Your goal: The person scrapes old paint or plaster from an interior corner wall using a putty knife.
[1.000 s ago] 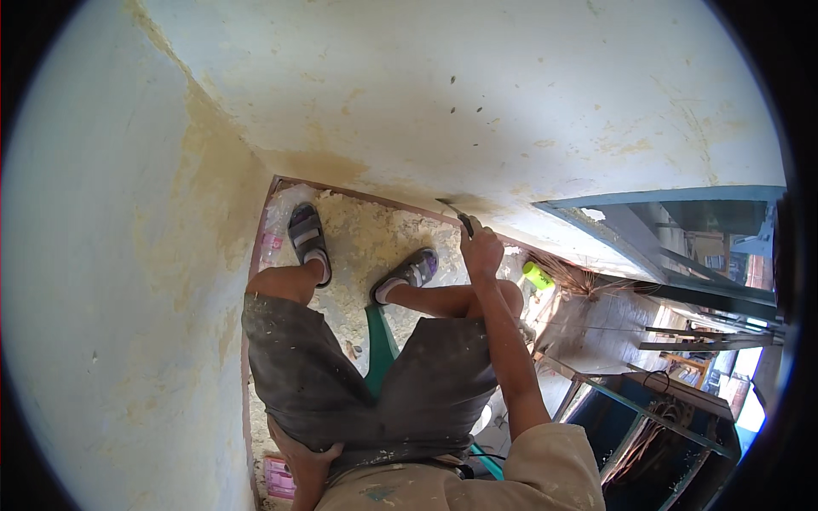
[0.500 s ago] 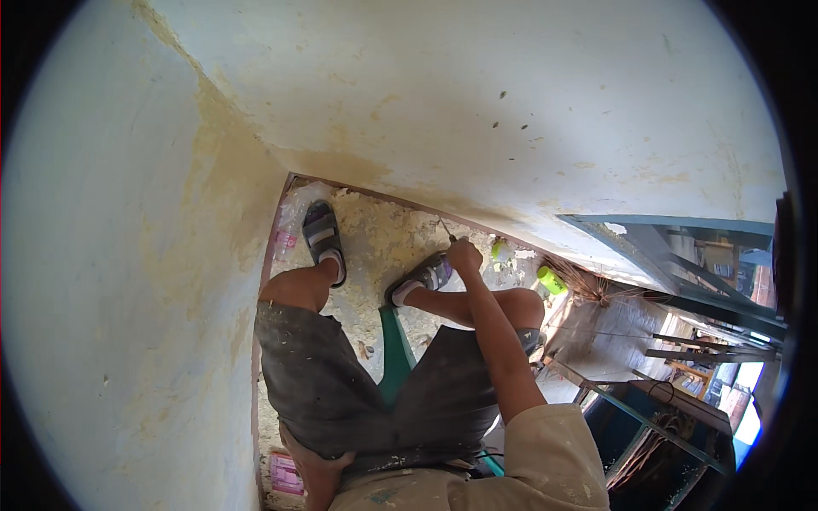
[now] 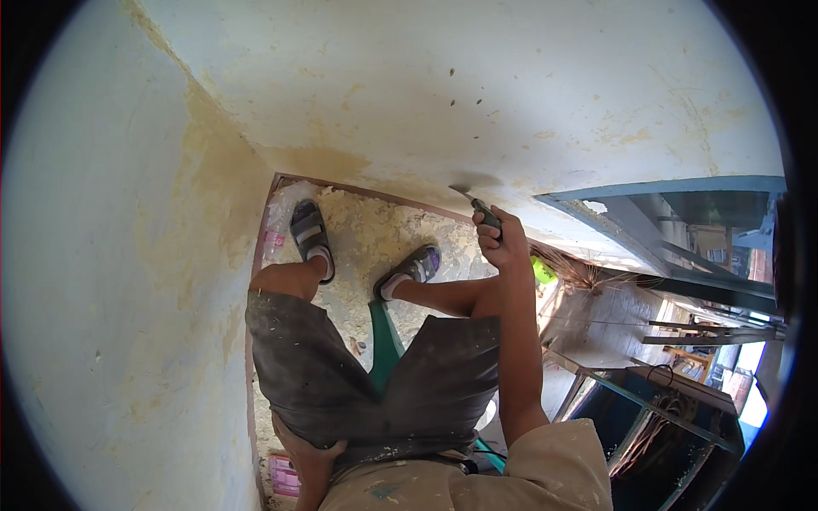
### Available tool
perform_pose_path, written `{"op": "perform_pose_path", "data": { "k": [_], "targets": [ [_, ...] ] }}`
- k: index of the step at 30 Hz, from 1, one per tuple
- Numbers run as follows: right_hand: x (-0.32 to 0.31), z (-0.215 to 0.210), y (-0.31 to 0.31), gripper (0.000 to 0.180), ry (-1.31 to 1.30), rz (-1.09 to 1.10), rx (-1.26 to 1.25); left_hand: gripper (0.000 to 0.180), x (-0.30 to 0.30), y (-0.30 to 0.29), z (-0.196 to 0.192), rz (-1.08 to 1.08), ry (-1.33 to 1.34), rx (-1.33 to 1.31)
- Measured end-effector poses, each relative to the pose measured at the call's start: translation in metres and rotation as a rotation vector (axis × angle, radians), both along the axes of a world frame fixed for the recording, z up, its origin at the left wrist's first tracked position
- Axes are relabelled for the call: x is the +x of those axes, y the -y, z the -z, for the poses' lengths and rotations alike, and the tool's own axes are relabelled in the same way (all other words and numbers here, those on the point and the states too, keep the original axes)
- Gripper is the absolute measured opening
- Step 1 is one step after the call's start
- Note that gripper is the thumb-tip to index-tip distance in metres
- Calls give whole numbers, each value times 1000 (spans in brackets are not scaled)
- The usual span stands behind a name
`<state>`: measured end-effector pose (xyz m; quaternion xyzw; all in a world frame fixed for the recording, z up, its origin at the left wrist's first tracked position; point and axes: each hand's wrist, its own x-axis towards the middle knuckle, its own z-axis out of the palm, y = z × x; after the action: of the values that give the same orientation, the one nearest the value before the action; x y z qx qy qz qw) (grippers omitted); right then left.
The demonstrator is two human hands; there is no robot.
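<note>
Scraper up against the low part of a white, tan-stained wall — touching or just off it, cannot tell. Blade thin, grey, dark toward the edge, angled up-left; blurred shadow beside it. Handle stout, dark green to black, the right hand's fingers curled firmly round it. Left hand rests at the dark grey shorts, thumb on the cloth — remaining fingers hidden, state cannot be told. Pale flakes litter the floor near both sandals.
</note>
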<state>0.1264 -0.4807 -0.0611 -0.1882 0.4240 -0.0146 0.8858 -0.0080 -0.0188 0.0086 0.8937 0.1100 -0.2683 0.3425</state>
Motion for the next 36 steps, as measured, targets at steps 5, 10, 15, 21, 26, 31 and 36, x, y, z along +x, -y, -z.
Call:
{"op": "perform_pose_path", "data": {
  "k": [5,10,15,21,26,31,36],
  "targets": [
    [20,60,-1,18,-61,34,-93,131,2,-5,4,-13,18,2],
    [22,138,-40,16,-110,110,-228,131,2,-11,8,-45,8,-3],
    [10,187,-56,17,-254,11,-298,132,1,-7,2,-66,-19,12],
    [-15,146,-38,20,-133,64,-99,127,1,-1,3,-34,28,-22],
    [-28,40,-37,25,112,62,89,125,1,-4,2,-24,41,16],
    [-24,32,-31,20,41,5,-114,127,3,-3,4,-36,29,-20],
    [0,102,-45,20,-124,15,-289,129,4,-6,6,-38,7,-5]
  ]
}}
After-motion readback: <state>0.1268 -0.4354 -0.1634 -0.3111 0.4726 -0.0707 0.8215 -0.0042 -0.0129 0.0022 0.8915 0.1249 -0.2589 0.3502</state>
